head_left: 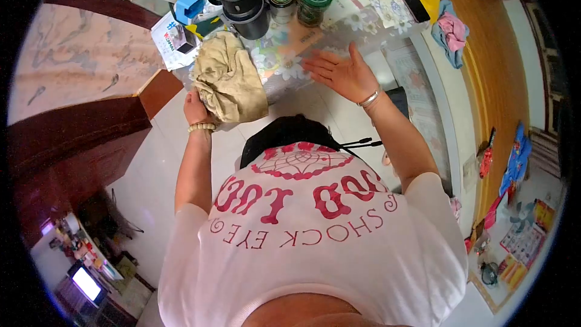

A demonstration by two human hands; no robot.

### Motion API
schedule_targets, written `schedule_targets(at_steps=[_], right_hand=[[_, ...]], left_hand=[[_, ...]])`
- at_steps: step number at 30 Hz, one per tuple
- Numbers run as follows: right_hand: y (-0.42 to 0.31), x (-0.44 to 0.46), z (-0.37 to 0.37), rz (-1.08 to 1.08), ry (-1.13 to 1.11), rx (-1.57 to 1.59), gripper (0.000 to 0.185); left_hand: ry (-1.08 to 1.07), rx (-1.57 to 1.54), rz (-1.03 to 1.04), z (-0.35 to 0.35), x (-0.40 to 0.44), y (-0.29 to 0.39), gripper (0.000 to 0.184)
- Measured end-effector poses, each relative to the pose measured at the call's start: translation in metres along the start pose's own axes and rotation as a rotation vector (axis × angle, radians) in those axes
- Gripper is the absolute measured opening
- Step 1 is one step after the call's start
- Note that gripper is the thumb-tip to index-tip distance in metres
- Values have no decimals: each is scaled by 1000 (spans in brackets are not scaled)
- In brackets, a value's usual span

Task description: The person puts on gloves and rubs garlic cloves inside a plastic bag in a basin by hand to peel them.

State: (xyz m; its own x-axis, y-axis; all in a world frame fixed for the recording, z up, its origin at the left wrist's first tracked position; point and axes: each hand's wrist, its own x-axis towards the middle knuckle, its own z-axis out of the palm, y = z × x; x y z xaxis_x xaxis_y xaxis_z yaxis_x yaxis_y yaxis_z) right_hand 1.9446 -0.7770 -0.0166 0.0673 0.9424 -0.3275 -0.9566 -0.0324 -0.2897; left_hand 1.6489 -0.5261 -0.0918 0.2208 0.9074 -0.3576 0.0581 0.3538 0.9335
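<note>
I see the tan cloth at the worktop's near left corner, long axis running front to back, near end slightly rightward. It should handle soft, light, limp; I'd pinch an edge. The left hand touches its left edge, fingers partly hidden, grip unclear; the right hand is empty, spread.

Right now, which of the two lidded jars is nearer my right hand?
The green-lidded jar; the dark-lidded jar stands left of it, farther off.
</note>
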Motion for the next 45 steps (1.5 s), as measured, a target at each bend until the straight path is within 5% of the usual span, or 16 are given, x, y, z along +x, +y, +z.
schedule_targets(at_steps=[4,13,21,24,26,32,37,38,40,41,45], right_hand=[[5,-1,21,-11,-168,-26,88],[21,27,97,110,-325,-166,93],[53,67,120,231,-484,-136,103],[56,74,119,250,-487,-190,104],[54,75,121,313,-478,-233,104],[26,96,110,557,-487,-210,105],[-11,100,80,633,-485,-301,73],[-17,103,64,665,-482,-308,73],[-28,108,36,656,-598,-434,49],[-31,104,28,660,-456,-582,31],[-20,97,-9,737,-429,-967,23]], left_hand=[[-13,-141,-12,11,-4,9,30],[-31,243,180,-2,-14,-10,55],[33,139,101,-15,-26,-1,54],[24,-153,48,-14,-54,34,62],[-361,-979,-36,-20,-70,47,67],[-376,-1126,73,11,-109,50,68],[-189,-1207,149,40,-137,11,58],[-5,-1105,151,43,-143,-6,50],[212,-1016,143,49,-157,-29,44],[229,-1061,144,52,-169,-40,35],[323,-1198,147,69,-232,-89,16]])
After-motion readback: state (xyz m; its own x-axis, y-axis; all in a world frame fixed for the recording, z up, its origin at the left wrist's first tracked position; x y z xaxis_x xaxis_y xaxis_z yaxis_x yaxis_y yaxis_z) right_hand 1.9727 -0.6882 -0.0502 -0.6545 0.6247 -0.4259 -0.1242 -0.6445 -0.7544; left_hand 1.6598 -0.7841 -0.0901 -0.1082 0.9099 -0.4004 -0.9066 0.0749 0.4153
